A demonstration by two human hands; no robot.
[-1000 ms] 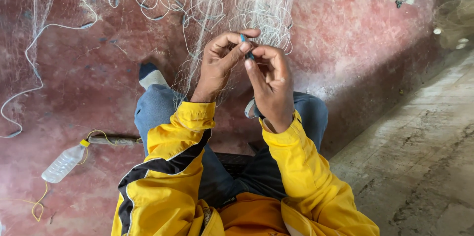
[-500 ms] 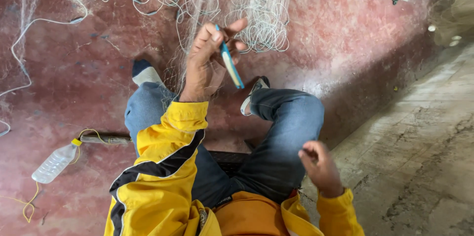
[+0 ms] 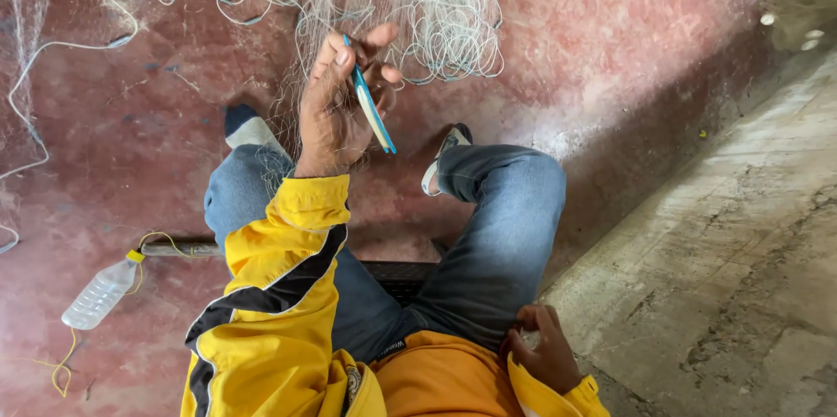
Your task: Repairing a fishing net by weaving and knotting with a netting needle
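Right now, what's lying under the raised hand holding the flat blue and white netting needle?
Under the left hand and its netting needle lie fine white fishing net and the worn red floor. The hand hides the mesh directly beneath it.

I see a worn red floor (image 3: pixel 610 59) carrying everything here. A pale fishing net (image 3: pixel 436 7) with looped white cord (image 3: pixel 52 59) spreads across its far part. A clear plastic bottle (image 3: pixel 100 293) with a yellow cap lies at the left, beside a dark rod (image 3: pixel 179 249). Grey concrete (image 3: pixel 741 251) borders the right.
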